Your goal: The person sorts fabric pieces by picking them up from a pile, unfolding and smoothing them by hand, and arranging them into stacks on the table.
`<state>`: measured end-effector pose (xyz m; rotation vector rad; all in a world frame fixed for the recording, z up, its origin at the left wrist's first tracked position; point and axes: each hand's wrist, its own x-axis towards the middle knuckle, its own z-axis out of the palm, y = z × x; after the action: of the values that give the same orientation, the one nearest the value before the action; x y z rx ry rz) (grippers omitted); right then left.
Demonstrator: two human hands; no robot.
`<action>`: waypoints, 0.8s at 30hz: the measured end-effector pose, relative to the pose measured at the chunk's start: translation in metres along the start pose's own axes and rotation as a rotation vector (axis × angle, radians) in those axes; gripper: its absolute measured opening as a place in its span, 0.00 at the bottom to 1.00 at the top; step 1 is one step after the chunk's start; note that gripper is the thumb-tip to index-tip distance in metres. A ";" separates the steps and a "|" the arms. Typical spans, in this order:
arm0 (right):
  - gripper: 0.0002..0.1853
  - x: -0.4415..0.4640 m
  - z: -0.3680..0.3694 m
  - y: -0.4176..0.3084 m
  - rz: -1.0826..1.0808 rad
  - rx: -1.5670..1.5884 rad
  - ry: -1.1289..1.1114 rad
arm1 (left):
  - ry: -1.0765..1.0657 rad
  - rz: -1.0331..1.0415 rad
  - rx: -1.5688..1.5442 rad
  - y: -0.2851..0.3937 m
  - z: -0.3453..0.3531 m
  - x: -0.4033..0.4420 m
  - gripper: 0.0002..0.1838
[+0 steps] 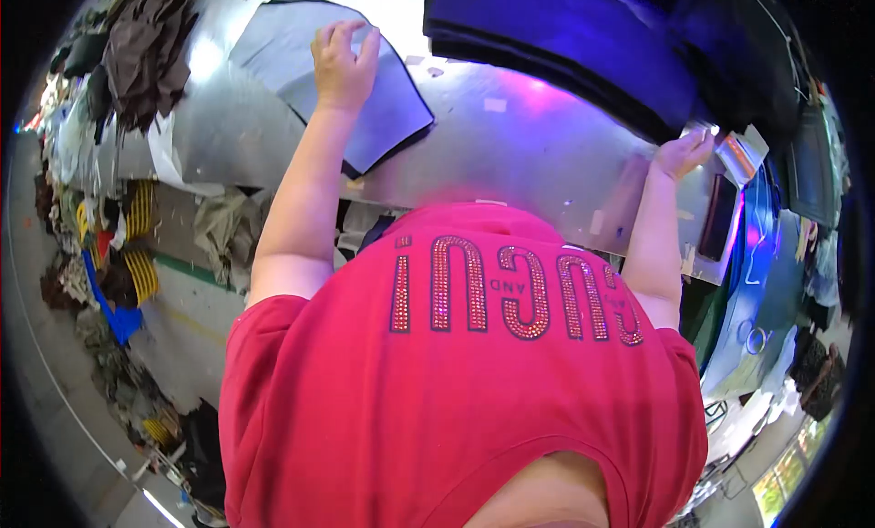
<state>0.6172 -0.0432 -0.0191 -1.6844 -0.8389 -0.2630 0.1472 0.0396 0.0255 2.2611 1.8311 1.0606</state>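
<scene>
Grey cloth (392, 108) | left hand (344, 67) over it, loosely spread | right hand (682, 154) outstretched beside dark fabric (547, 26), grip: cannot tell

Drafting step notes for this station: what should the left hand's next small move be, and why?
Probably settle the left hand flat on the pale grey panel to steady it: the fingers are already over it, though contact isn't clear, and it lies askew on the metal table. The right hand is well apart, by the dark fabric.
</scene>
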 end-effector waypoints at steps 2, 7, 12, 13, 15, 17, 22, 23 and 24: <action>0.20 0.001 0.001 0.001 -0.019 0.019 -0.011 | -0.088 0.047 -0.054 0.013 -0.025 -0.034 0.22; 0.18 0.001 -0.001 0.006 -0.061 0.036 0.017 | -0.289 0.055 0.180 0.046 -0.045 -0.082 0.19; 0.18 -0.037 0.001 -0.043 -0.236 0.001 -0.046 | -0.332 -0.046 -0.111 0.018 -0.033 -0.085 0.17; 0.17 -0.053 0.006 -0.054 -0.257 0.137 -0.119 | -0.374 -0.117 -0.246 0.011 -0.032 -0.084 0.16; 0.14 -0.090 0.011 -0.086 -0.300 0.231 -0.328 | -0.413 -0.184 -0.384 0.003 -0.033 -0.083 0.15; 0.13 -0.124 0.013 -0.120 -0.278 0.220 -0.614 | -0.447 -0.240 -0.489 -0.004 -0.036 -0.080 0.15; 0.12 -0.180 0.038 -0.173 0.029 0.400 -1.105 | -0.546 -0.586 -0.910 -0.019 -0.037 -0.076 0.12; 0.12 -0.186 0.042 -0.181 0.083 0.436 -1.223 | -0.554 -0.576 -0.910 -0.021 -0.038 -0.075 0.12; 0.12 -0.191 0.047 -0.186 0.087 0.435 -1.208 | -0.553 -0.546 -0.860 -0.023 -0.039 -0.073 0.12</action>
<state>0.3478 -0.0619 -0.0028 -1.3493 -1.5296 1.0365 0.1021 -0.0320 0.0108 1.2709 1.2691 0.7791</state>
